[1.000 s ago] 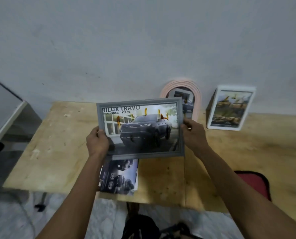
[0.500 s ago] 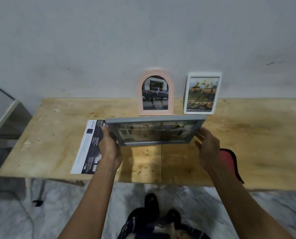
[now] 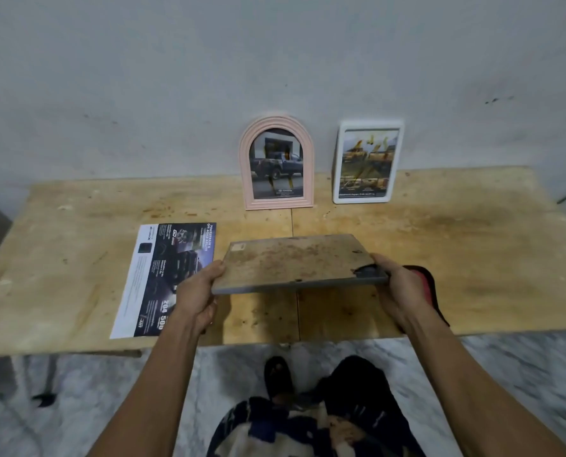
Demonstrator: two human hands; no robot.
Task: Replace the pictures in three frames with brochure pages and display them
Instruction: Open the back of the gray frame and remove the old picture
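I hold a grey rectangular frame [image 3: 295, 262] above the wooden table [image 3: 473, 245], its worn brown backing facing up and its picture side hidden. My left hand [image 3: 197, 291] grips the frame's left edge and my right hand [image 3: 395, 288] grips its right edge. A pink arched frame [image 3: 276, 161] with a truck picture stands upright against the wall. To its right a white rectangular frame [image 3: 367, 161] with a brochure page stands upright. A dark brochure [image 3: 166, 275] lies flat on the table, partly under my left hand.
A red and black object [image 3: 423, 285] lies on the table behind my right hand. The grey wall [image 3: 275, 61] runs along the table's far edge. My legs and the marble floor [image 3: 77, 400] show below the table's near edge.
The grey frame has tipped from picture side facing me to backing facing up, and it sits lower over the table. The view has dropped and pulled back.
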